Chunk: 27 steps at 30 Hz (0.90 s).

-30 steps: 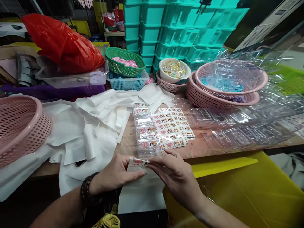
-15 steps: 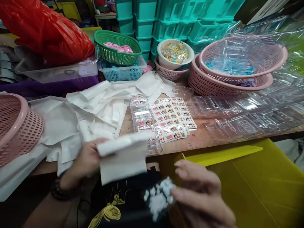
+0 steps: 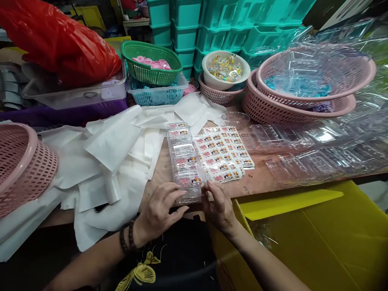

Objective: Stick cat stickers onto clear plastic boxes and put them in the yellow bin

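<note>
A row of overlapping clear plastic cases (image 3: 184, 161) lies on the table in front of me, several with printed cat stickers. My left hand (image 3: 160, 208) is at the left side of the nearest case, thumb and fingers apart. At that case's right edge, my right hand (image 3: 218, 204) has its fingers curled in, thumb and fingertips on the clear plastic. Just right of the row lie sheets of cat stickers (image 3: 222, 151). Loose white paper sheets (image 3: 115, 137) are heaped to the left of my hands.
A pink basket (image 3: 45, 161) stands at the left edge. Behind are a green basket (image 3: 151, 76), a white bowl (image 3: 209, 79) of small wrapped pieces and stacked pink baskets (image 3: 273, 111). More clear cases (image 3: 309, 161) cover the right side. A yellow box (image 3: 321, 226) is below the table edge.
The white sheet has left my left hand, and the blurred whitish pieces have left my right. Both hands have moved to the nearest clear case.
</note>
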Each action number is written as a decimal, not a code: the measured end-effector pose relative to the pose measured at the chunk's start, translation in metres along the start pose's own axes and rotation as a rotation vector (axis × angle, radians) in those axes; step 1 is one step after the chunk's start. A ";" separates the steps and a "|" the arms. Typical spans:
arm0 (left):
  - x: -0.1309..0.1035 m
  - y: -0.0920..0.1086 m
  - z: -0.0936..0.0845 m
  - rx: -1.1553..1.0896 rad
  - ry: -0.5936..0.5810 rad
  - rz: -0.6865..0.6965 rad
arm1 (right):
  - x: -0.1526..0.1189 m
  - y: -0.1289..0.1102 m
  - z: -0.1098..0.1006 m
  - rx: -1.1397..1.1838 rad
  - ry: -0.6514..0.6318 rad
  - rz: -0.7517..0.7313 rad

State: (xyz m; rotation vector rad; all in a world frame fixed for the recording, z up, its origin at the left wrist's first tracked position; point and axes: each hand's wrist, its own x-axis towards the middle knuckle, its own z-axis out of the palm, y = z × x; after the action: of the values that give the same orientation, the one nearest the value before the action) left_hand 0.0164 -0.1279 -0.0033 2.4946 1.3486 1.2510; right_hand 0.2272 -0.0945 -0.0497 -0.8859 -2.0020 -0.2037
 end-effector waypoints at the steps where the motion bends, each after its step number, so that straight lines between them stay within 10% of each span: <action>1: -0.004 0.004 0.011 -0.013 0.020 0.009 | -0.001 0.002 0.001 0.001 0.011 -0.023; 18: -0.029 -0.009 0.035 -0.021 0.164 0.085 | -0.017 0.009 -0.001 0.113 -0.046 -0.056; 27: -0.041 0.001 0.042 -0.037 0.305 -0.122 | 0.044 -0.011 -0.076 0.486 -0.069 0.642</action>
State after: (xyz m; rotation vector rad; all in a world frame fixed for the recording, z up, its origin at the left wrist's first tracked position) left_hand 0.0330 -0.1450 -0.0567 2.2255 1.4939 1.6616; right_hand 0.2571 -0.1148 0.0306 -1.1580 -1.6158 0.6520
